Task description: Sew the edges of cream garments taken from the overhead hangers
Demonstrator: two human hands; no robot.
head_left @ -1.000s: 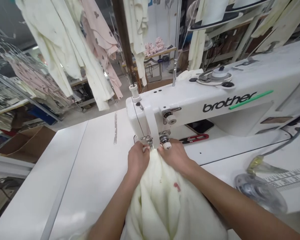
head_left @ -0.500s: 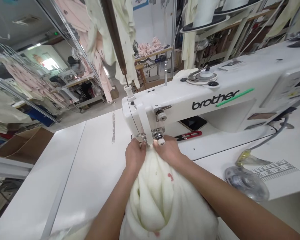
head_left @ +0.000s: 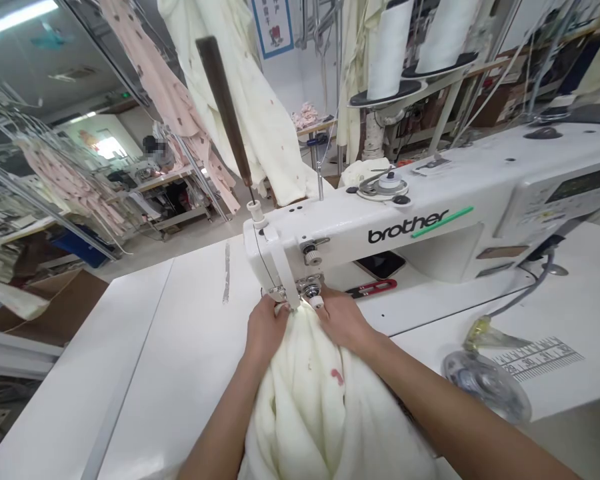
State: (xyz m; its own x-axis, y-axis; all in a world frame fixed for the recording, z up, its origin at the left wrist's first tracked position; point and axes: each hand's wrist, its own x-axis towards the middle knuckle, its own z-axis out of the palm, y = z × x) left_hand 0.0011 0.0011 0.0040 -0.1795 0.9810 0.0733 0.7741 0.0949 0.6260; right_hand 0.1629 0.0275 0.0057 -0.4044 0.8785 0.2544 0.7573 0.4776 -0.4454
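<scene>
A bundle of cream fleece fabric [head_left: 315, 400] with small red marks lies bunched on the white sewing table [head_left: 180, 360] in front of me. My left hand [head_left: 264, 330] is closed on the fabric's edge just left of the needle. My right hand [head_left: 343, 321] grips the fabric just right of the presser foot. Both hands press the cloth under the head of the white sewing machine [head_left: 420, 227], which hides my fingertips.
Red thread snips [head_left: 373, 288] and a dark phone [head_left: 380, 265] lie under the machine arm. A clear round dish [head_left: 485, 383] and a printed ruler [head_left: 540, 353] sit at right. Thread cones [head_left: 390, 47] stand behind. Cream and pink garments [head_left: 180, 100] hang beyond; a cardboard box [head_left: 55, 300] is at left.
My head has tilted up, so the machine and hands sit lower and more of the room shows. Both hands stay closed on the fabric at the needle.
</scene>
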